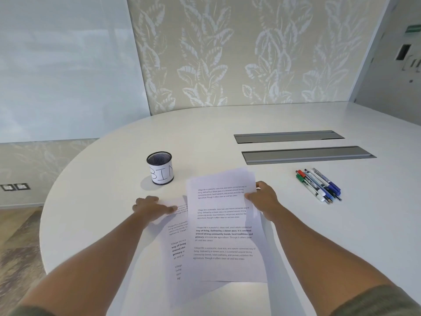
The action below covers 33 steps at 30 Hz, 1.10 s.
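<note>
1. My left hand (152, 209) lies flat and relaxed, with straight fingers pressing down on the lower sheet (176, 247) near its far left corner. The fingertips point to the right, toward the other page.
2. My right hand (264, 199) grasps the top sheet (224, 224) at its right edge, near the far corner. The thumb (248, 197) lies on the printed face and the other fingers are behind the paper.
3. The top sheet sits in the middle of the view, straight in front of me, and covers the right part of the lower sheet. It carries four short blocks of printed text, and part of the third block is bold. I cannot tell whether its far end is lifted off the table (109, 179).
4. The lower sheet is turned slightly and sticks out to the left and toward me from under the top one. Only the beginnings of its text lines show.
5. A black mesh cup (160, 167) stands upright beyond my left hand, near the papers but not touching them. Its white label reads BIN.
6. A bundle of pens (319, 184) lies well to the right of my right hand, with red, green, blue and black caps side by side.
7. Two grey strips (307, 154) are set into the table beyond the pens, one behind the other.
8. The table is white with a rounded edge, and a leaf-patterned wall (227, 53) rises behind it.
</note>
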Each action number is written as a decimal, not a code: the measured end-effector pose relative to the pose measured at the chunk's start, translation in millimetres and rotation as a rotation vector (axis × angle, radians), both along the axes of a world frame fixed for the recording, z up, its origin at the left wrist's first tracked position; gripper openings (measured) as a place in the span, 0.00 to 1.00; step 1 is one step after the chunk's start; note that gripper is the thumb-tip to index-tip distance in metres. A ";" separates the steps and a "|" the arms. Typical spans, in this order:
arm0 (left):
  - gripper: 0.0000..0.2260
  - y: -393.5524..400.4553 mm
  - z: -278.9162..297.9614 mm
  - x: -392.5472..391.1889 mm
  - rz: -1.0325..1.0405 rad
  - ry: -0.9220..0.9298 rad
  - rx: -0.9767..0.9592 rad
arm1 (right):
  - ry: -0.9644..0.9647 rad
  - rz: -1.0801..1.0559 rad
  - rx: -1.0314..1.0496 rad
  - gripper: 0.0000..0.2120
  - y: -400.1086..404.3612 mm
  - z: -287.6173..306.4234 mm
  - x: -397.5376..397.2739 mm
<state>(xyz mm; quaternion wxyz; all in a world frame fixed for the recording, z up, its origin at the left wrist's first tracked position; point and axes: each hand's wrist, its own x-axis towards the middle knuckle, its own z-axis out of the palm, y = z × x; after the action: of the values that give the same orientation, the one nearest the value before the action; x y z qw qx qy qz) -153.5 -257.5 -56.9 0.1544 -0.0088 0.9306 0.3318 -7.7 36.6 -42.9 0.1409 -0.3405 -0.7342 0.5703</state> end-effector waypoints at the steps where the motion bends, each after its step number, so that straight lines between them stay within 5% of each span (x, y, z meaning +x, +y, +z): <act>1: 0.43 -2.5 1.8 0.9 -0.017 -0.039 -0.043 | 0.000 -0.009 0.002 0.09 -0.6 0.0 -0.5; 4: 0.48 -4.9 4.1 4.1 -0.078 -0.055 -0.147 | -0.005 -0.024 0.005 0.08 -2.2 0.1 -2.2; 12: 0.38 0.1 2.2 9.7 -0.112 -0.048 -0.105 | -0.024 -0.024 -0.008 0.09 -2.1 0.2 1.2; 19: 0.09 -3.0 -9.0 10.3 -0.107 -0.015 0.116 | -0.007 -0.056 0.060 0.04 -2.4 -1.5 2.2; 33: 0.11 23.9 1.7 26.4 -0.026 -0.176 0.703 | 0.212 -0.161 -0.099 0.05 2.2 -2.0 4.9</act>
<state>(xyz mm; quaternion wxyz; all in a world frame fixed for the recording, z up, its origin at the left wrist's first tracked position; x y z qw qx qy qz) -127.2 -233.6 -55.1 0.2318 0.0279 0.7427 0.6276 -2.7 38.8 -44.8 0.2460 -0.3427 -0.6563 0.6255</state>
